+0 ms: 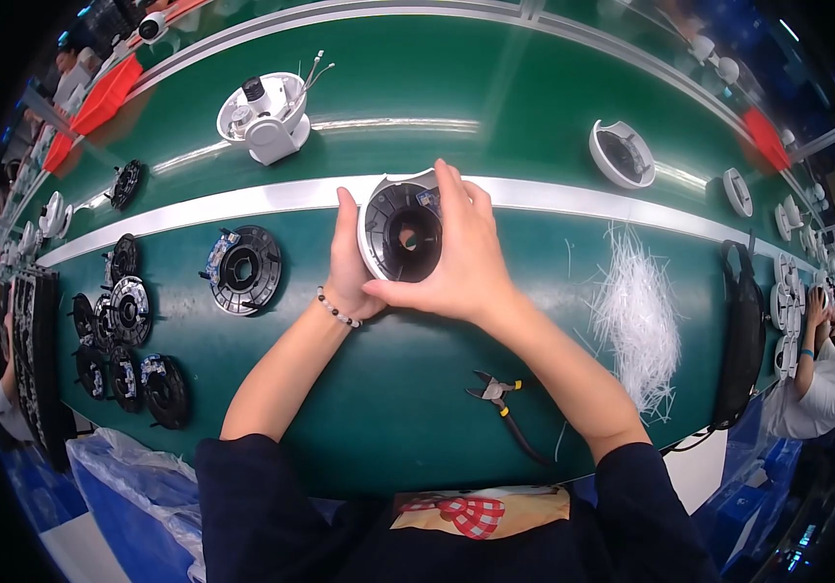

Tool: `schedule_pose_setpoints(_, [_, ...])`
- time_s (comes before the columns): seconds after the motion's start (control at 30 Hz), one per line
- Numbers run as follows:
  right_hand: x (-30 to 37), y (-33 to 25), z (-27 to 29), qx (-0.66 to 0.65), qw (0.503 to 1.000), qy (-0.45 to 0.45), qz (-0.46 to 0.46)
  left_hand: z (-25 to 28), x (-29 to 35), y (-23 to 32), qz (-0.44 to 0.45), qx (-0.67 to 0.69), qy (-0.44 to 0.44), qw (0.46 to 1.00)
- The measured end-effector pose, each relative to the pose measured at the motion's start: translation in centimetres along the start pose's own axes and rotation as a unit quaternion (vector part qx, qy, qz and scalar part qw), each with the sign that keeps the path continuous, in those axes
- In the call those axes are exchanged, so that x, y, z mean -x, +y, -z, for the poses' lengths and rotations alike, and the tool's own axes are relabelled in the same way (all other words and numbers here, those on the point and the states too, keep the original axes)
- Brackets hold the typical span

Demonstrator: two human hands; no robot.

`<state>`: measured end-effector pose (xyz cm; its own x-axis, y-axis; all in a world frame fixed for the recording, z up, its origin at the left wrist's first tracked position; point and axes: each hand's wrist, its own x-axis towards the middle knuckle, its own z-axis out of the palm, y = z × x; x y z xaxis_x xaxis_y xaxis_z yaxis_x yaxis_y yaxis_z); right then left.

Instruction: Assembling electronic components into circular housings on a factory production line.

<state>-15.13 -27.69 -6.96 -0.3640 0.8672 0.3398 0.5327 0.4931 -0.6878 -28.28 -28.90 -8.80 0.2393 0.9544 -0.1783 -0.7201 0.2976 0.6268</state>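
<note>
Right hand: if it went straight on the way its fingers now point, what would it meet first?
Probably the pale far rail, across the green surface; the right hand's height is unclear, so it might pass above.

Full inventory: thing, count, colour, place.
Surfaces: two, green, near and far
Housing: one, white, centre, held
Fitted disc: one, black, in housing
Loose discs: at least eight, black, left
Lens assembly: one, white, upper left
Shells: at least two, white, upper right
Strips: one pile, white, near right
Cutters: one, black-yellow, lower centre
Bag-like item: one, black, right edge
Trays: at least two, red, upper sides
Sheeting: one, clear, lower left
Co-workers: at least two, light clothing, side edges
Edge clutter: too small to count
Shirt: one, dark, bottom
Bracelet: one, mixed, left wrist
Left grip: one, bare, housing's left
Right grip: one, bare, housing's right
</note>
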Motion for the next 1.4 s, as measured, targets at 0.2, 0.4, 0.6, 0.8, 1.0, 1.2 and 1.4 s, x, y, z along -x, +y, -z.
schedule_pose_setpoints(0.2, [0.1,0.1,0.4,0.028,0.998,-0.034,0.035,1.3,-0.2,0.4,0.045,0.035,-0.071,0.996])
schedule_pose_setpoints(0.4, [0.5,0.8,0.1,0.013,0.992,0.012,0.123,1.2,-0.2,0.3,0.051,0.1,-0.13,0.985])
schedule_pose_setpoints(0.6, [1.5,1.3,-0.2,0.045,0.988,0.109,0.104,-0.6,-0.6,-0.6,0.025,0.069,-0.11,0.991])
schedule_pose_setpoints(0.8, [2.4,0.2,6.1,0.18,0.982,0.014,0.053,-2.2,-8.3,-1.7,0.014,0.106,-0.005,0.994])
schedule_pose_setpoints(1.0, [14.0,-3.5,9.3,0.19,0.931,-0.313,0.003,0.2,-19.0,-2.9,-0.127,-0.035,0.163,0.978])
schedule_pose_setpoints(1.2, [17.4,-0.6,8.8,0.204,0.937,-0.285,-0.009,-1.0,-19.8,-2.4,-0.199,-0.261,0.25,0.911])
schedule_pose_setpoints(1.4, [16.4,2.1,9.9,0.168,0.971,-0.16,0.051,-5.5,-10.5,5.3,-0.561,-0.695,0.057,0.446])
